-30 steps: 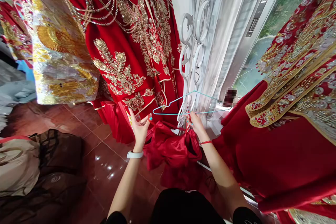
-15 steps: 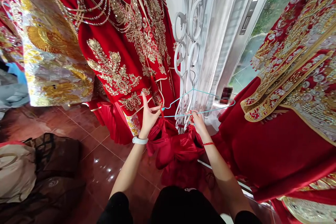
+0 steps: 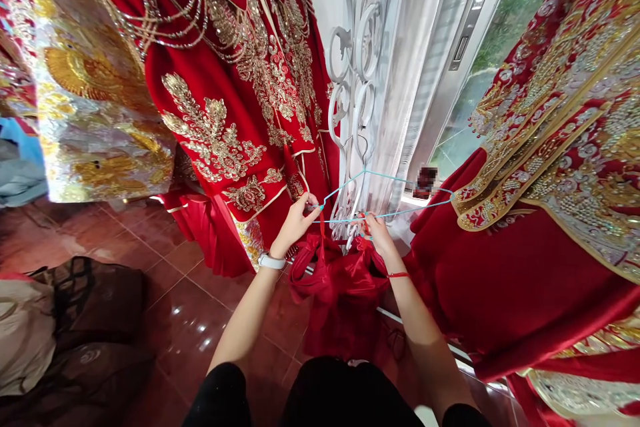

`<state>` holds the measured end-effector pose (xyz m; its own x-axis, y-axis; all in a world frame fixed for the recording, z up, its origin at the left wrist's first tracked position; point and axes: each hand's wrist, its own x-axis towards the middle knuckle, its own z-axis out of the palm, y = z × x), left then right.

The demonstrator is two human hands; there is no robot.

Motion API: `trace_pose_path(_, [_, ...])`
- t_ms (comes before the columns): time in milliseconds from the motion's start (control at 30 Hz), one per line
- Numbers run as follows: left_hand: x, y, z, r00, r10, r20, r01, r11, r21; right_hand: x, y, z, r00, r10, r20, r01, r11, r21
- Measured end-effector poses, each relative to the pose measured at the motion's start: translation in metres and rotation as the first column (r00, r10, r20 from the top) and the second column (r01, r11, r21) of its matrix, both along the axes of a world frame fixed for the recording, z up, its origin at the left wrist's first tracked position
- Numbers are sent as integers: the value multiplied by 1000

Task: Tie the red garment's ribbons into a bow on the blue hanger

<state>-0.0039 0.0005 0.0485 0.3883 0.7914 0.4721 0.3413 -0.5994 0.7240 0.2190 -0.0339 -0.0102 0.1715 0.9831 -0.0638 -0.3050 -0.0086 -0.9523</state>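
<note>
A thin light-blue wire hanger (image 3: 390, 195) hangs by its hook from white scrolled metalwork (image 3: 356, 93). My left hand (image 3: 299, 217), with a white watch on the wrist, is closed at the hanger's left tip, pinching a red strap there. My right hand (image 3: 376, 232), a red cord round its wrist, is closed on the hanger's bottom wire together with red fabric. A red satin garment (image 3: 343, 290) droops from both hands down towards the floor.
A red robe with gold embroidery (image 3: 235, 80) hangs on the left, a gold brocade garment (image 3: 95, 100) beyond it. Another embroidered red robe (image 3: 550, 200) fills the right. A brown bag (image 3: 95, 320) lies on the red tiled floor (image 3: 190, 293). White curtain and window stand behind the hanger.
My left hand has risen from below the hanger, closed, and brought the red strap to the hanger's left tip. The satin garment has been lifted. My right hand has stayed on the bottom wire.
</note>
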Motion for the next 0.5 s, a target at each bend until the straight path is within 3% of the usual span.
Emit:
trace_pose_path(200, [3,5,-6,998,34,47,-33,999,-14,22,-14,1,999,-18,39,19,1000,-25])
trace_pose_path(367, [-7,12,-2,999,52,12,-52,999,11,70,-56,-15,963,-257,-78,263,960,92])
trace_pose_path(500, [-20,21,3,1000,4,-30,-5,999,-43,97,-86,-19,915,-403,-10,395,893,214])
